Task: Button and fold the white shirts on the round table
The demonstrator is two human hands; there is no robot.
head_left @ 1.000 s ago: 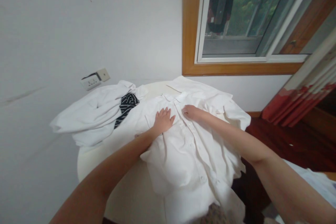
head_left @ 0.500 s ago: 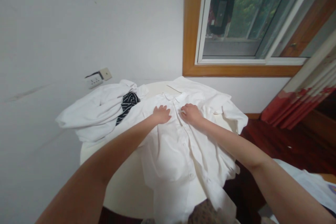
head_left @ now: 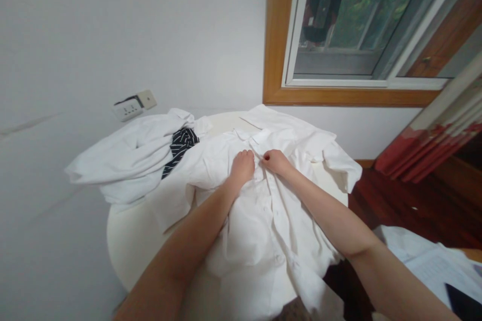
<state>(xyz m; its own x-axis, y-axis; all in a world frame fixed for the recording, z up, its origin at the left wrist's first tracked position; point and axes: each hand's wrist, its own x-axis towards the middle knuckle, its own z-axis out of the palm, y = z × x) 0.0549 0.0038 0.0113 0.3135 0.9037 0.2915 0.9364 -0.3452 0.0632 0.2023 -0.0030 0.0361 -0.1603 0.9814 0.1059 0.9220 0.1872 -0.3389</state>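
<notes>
A white button-up shirt point(head_left: 248, 241) lies front side up over a round cream table point(head_left: 128, 246), its collar toward the wall and its lower part hanging over the near edge. Just below the collar, my left hand point(head_left: 244, 164) is closed on the left side of the button placket. Beside it, my right hand point(head_left: 276, 161) pinches the other front edge between thumb and fingers. The two hands are a short gap apart. Lower down, the front edges lie apart, with several buttons showing. Whatever button the fingertips may hold is hidden.
A heap of white clothing point(head_left: 131, 155) with a black striped cloth point(head_left: 181, 148) lies at the table's left, below a wall socket point(head_left: 130, 109). A wood-framed window point(head_left: 278, 95) is behind, a red and cream curtain point(head_left: 417, 145) at right. More white fabric point(head_left: 417, 256) is at lower right.
My left hand has moved right, toward the placket, and its spread fingers have closed on the cloth. My right hand stays near the same spot, now pinching the edge. The view has shifted slightly.
</notes>
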